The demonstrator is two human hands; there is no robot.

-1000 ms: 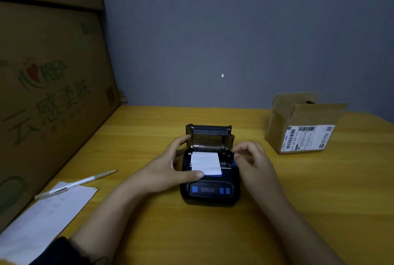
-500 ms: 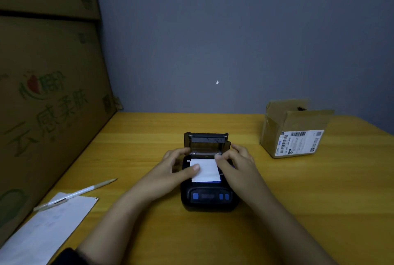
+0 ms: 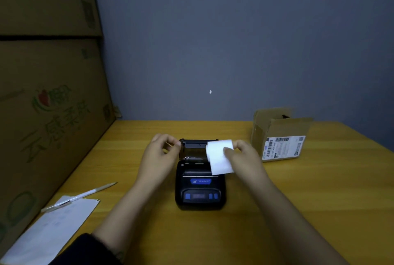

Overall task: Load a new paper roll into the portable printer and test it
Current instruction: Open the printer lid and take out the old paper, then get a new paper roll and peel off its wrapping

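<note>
A black portable printer (image 3: pixel 200 192) with blue buttons sits in the middle of the wooden table (image 3: pixel 298 200), its lid (image 3: pixel 197 147) standing open at the back. My right hand (image 3: pixel 241 158) holds a white paper roll (image 3: pixel 218 156) above the printer's right side, with a loose end hanging down. My left hand (image 3: pixel 162 152) hovers at the lid's left edge, fingers curled, fingertips at the lid's corner; whether it grips the lid is unclear. The paper bay looks dark and I cannot tell what lies in it.
An opened small cardboard box (image 3: pixel 279 134) with a shipping label stands at the right back. A pen (image 3: pixel 83 195) lies on white paper sheets (image 3: pixel 49 228) at the front left. Large cardboard cartons (image 3: pixel 47 105) wall the left side.
The paper roll has come out of the printer's bay and is now lifted to the right in my right hand. My left hand moved from the paper to the lid's left edge.
</note>
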